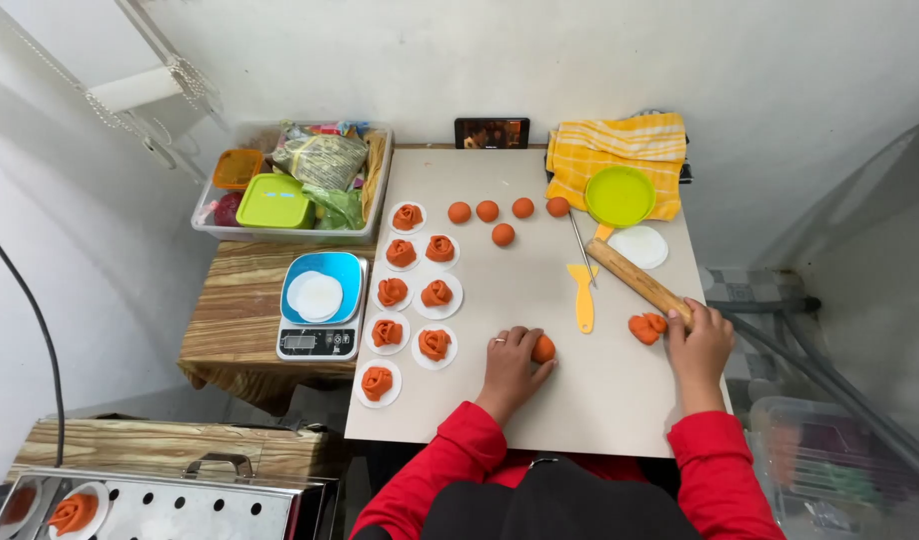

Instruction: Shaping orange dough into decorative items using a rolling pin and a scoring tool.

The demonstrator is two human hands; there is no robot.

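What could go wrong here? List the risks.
1. The rolling pin, gripped at one end by the right hand, lies close to the table's right edge; it might roll off.
2. The left hand may flatten the dough ball under its fingers.

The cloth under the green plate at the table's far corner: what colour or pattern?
Yellow with pale stripes or checks, seen in the head view: cloth.

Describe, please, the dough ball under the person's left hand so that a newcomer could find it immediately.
Start at the pale work board. Near its front edge, the left hand cups an orange dough ball. Unlike the five loose balls farther back, it is the only one being touched.
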